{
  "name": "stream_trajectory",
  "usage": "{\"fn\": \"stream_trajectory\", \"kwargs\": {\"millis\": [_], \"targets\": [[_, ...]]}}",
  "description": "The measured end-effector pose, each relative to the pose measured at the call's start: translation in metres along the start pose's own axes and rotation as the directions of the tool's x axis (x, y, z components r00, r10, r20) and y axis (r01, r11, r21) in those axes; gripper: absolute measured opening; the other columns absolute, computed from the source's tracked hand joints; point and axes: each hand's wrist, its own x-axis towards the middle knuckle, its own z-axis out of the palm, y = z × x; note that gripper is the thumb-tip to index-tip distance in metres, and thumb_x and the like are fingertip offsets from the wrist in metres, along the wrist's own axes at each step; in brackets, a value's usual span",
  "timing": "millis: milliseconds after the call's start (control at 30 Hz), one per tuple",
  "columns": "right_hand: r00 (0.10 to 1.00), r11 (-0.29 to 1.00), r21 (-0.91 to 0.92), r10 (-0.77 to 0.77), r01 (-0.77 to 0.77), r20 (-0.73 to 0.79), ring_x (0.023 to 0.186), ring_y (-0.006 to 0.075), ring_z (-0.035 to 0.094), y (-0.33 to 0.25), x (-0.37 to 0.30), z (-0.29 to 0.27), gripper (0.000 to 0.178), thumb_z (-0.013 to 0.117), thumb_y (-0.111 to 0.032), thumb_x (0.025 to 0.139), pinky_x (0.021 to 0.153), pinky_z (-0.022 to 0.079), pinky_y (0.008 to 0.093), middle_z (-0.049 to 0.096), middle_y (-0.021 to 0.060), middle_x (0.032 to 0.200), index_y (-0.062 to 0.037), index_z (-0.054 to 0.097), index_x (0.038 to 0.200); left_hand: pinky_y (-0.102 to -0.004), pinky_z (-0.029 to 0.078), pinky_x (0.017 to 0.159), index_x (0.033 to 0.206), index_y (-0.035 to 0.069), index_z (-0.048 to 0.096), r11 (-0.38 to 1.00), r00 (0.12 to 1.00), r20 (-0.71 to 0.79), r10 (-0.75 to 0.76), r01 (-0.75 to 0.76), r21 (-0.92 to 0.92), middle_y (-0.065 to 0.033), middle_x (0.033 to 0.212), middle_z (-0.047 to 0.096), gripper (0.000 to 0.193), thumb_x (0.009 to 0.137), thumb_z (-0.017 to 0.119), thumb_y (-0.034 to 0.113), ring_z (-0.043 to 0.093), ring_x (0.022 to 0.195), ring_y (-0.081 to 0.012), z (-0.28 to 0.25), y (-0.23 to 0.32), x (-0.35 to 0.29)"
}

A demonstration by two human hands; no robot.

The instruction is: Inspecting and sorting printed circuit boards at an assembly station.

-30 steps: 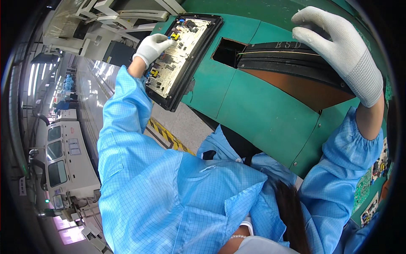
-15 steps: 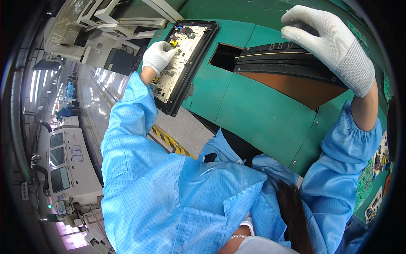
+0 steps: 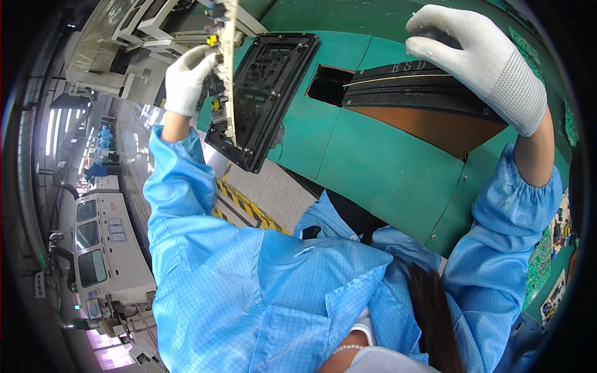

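My left hand [image 3: 184,82], in a white knit glove, grips the edge of a populated circuit board [image 3: 227,74]. The board is pale on one face, with yellow, blue and black parts, and stands on edge, tilted up. Its lower end is by the rim of a black frame-like carrier [image 3: 272,84], whose recessed inside is now visible. At the right, my gloved right hand [image 3: 479,59] hovers over a black-topped brown holder [image 3: 429,93]. Its fingers are bent, the thumb is apart, and nothing shows between them.
A green worktop [image 3: 385,155] carries the carrier and holder, with a rectangular cutout [image 3: 326,84] between them. More circuit boards [image 3: 540,267] lie at the far right. White machines [image 3: 102,236] and a floor with yellow-black tape [image 3: 249,205] are on the left.
My left hand has lifted the circuit board out of the black carrier, moving left and turning it on edge. The right hand has barely shifted.
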Motion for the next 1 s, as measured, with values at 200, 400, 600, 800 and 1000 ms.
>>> {"fn": "stream_trajectory", "kwargs": {"millis": [200, 400, 600, 800, 1000], "targets": [[0.938, 0.954, -0.278, -0.196, 0.114, -0.287, 0.096, 0.0330, 0.065, -0.014, -0.005, 0.000, 0.051, 0.073, -0.024, 0.082, 0.082, 0.053, 0.0376, 0.063, 0.0182, 0.112, -0.0017, 0.056, 0.124, -0.0230, 0.049, 0.076, 0.125, -0.006, 0.062, 0.951, 0.976, 0.215, 0.023, 0.044, -0.305, -0.0058, 0.105, 0.069, 0.043, 0.089, 0.071, 0.017, 0.060, 0.086, -0.0088, 0.005, 0.087, -0.022], [0.458, 0.627, -0.198, -0.716, 0.753, -0.527, 0.110, 0.0296, 0.062, -0.027, 0.005, -0.009, 0.075, 0.085, -0.022, 0.067, 0.092, 0.052, 0.0369, 0.058, 0.0159, 0.129, -0.0032, 0.054, 0.133, -0.0284, 0.053, 0.087, 0.121, 0.000, 0.066, 0.938, 0.793, 0.542, 0.279, -0.104, -0.331, -0.0076, 0.106, 0.071, 0.044, 0.082, 0.078, 0.017, 0.066, 0.095, -0.0136, 0.057, 0.138, -0.038], [0.875, 0.894, 0.049, -0.423, 0.445, -0.234, 0.071, 0.0260, 0.065, -0.018, -0.011, -0.012, 0.034, 0.084, -0.028, 0.073, 0.061, 0.050, 0.0322, 0.066, 0.0093, 0.079, -0.0059, 0.071, 0.094, -0.0292, 0.050, 0.087, 0.129, -0.001, 0.061, 0.887, 0.767, 0.638, 0.068, 0.246, -0.391, -0.0103, 0.109, 0.068, 0.045, 0.090, 0.072, 0.018, 0.063, 0.101, -0.0138, 0.089, 0.136, -0.035], [0.889, 0.926, 0.010, -0.361, 0.378, -0.281, 0.067, 0.0318, 0.062, -0.014, -0.012, -0.010, 0.038, 0.081, -0.033, 0.076, 0.060, 0.049, 0.0360, 0.061, 0.0145, 0.074, -0.0008, 0.068, 0.093, -0.0323, 0.050, 0.090, 0.135, 0.002, 0.053, 0.740, 0.794, 0.575, 0.196, 0.266, -0.618, -0.0109, 0.122, 0.064, 0.054, 0.091, 0.068, 0.030, 0.062, 0.106, -0.0172, 0.071, 0.151, -0.053], [0.939, 0.965, -0.011, -0.259, 0.263, -0.227, 0.066, 0.0297, 0.062, -0.019, -0.014, -0.020, 0.042, 0.081, -0.038, 0.076, 0.061, 0.050, 0.0351, 0.062, 0.0146, 0.072, 0.0005, 0.069, 0.087, -0.0288, 0.054, 0.075, 0.107, 0.001, 0.070, 0.967, 0.850, 0.471, 0.235, -0.154, -0.204, -0.0061, 0.091, 0.072, 0.031, 0.084, 0.078, 0.020, 0.066, 0.081, -0.0116, 0.074, 0.166, -0.053]]}}
